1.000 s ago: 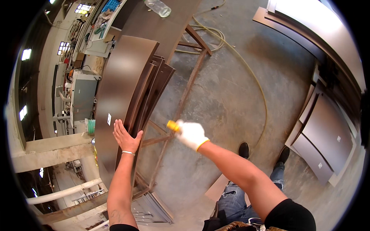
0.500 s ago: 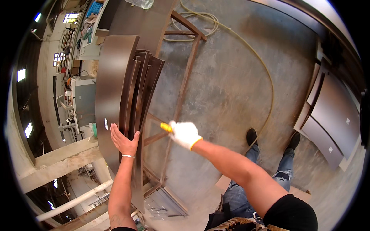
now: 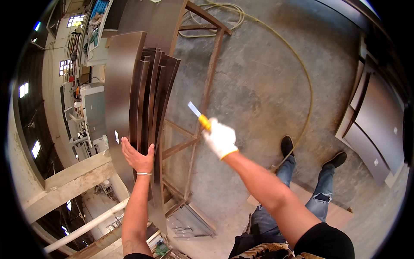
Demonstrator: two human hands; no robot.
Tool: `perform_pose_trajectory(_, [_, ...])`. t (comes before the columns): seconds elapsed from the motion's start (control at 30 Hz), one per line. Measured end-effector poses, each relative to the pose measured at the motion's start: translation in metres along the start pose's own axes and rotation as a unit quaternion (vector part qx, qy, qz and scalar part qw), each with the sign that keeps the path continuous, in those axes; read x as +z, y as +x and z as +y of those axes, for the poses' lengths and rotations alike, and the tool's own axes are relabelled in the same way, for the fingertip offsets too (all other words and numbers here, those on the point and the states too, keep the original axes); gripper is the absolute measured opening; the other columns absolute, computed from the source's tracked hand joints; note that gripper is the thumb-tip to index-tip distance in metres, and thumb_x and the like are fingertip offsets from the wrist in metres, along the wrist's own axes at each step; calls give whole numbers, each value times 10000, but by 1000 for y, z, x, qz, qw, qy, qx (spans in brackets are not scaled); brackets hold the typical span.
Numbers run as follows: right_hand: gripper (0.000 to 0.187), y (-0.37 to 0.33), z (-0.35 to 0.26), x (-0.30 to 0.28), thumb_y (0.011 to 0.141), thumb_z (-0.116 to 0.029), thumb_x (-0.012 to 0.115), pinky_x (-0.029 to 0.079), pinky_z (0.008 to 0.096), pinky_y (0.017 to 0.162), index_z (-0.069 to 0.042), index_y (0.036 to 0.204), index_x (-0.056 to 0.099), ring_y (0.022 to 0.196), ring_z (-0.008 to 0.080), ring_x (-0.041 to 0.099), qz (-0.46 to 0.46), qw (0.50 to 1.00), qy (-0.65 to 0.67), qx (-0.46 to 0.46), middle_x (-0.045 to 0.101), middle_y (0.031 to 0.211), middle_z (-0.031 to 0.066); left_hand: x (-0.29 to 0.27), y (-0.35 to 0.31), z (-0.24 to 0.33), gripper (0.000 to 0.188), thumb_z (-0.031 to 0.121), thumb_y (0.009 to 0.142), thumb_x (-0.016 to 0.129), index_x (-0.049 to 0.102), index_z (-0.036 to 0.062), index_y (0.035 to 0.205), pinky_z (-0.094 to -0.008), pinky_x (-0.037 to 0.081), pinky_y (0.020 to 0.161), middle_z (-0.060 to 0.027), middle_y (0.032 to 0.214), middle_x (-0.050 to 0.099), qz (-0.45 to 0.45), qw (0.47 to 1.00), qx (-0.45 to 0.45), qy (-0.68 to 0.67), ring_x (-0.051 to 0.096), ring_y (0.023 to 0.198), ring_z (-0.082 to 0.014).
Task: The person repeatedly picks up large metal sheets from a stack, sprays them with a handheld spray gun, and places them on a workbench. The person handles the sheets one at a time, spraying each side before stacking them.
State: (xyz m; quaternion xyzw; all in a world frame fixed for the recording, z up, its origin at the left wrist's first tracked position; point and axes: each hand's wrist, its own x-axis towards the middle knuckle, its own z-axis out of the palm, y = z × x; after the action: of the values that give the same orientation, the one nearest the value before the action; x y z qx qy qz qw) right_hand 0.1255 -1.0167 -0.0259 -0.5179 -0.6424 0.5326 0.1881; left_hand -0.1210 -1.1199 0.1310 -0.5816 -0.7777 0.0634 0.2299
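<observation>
My bare left hand [image 3: 138, 156], with a pale band at the wrist, rests against a stack of long curved brown panels [image 3: 148, 103]. Its fingers lie stretched over the face of the leftmost panel [image 3: 123, 73], near a small white label [image 3: 116, 137], and the thumb stands apart on the right. A white glove with a yellow cuff covers my right hand [image 3: 221, 139], which is closed round the yellow handle of a flat-bladed hand tool [image 3: 204, 121]. The tool's pale blade points up and left, clear of the panels. Its exact kind is hard to make out.
A rusty brown metal frame [image 3: 211, 73] stands beside the panels. A yellowish hose [image 3: 308, 86] curves across the concrete floor from a coil at the top. More brown panels [image 3: 381, 116] lean at the right. Machinery and shelves [image 3: 92, 108] stand at the left.
My right hand has moved up and right, away from the stack, and the tool's blade now shows. My left hand stays on the panels. The view has shifted slightly.
</observation>
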Motion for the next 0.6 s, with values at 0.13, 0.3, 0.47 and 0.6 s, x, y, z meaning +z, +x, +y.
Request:
perform_pose_trajectory(0.13, [254, 9, 26, -41, 839, -311, 620, 518, 470, 597, -89, 951, 568, 637, 353, 664, -45, 997, -33, -53, 677, 710, 126, 4, 6, 4, 1012, 516, 751, 748, 288, -17, 1478, -495, 273, 1145, -219, 1492, 366, 6, 1000, 2, 16, 334, 1380, -404])
perform_pose_trajectory(0.3, [243, -80, 54, -53, 800, -293, 607, 525, 488, 657, -106, 951, 643, 736, 381, 665, -305, 945, 47, -109, 689, 798, 165, 4, 5, -3, 1006, 387, 734, 798, 269, -31, 1481, -475, 240, 1169, -230, 1506, 342, -33, 999, -5, -5, 311, 1398, -401])
perform_pose_trajectory(0.47, [336, -144, 94, -98, 850, -311, 590, 494, 487, 806, -82, 1095, 600, 918, 420, 640, -292, 940, 175, 3, 679, 976, 217, 9, 2, -22, 1024, 347, 748, 812, 229, -44, 1494, -445, 202, 1196, -230, 1543, 279, -93, 993, -66, -14, 248, 1441, -375])
perform_pose_trajectory(0.6, [352, -158, 175, -162, 886, -361, 556, 513, 477, 718, -42, 1028, 605, 819, 394, 667, -58, 951, 232, 194, 678, 872, 225, 4, 21, -19, 1030, 314, 785, 792, 163, -54, 1512, -413, 174, 1208, -232, 1579, 204, -207, 963, -165, -45, 200, 1468, -357])
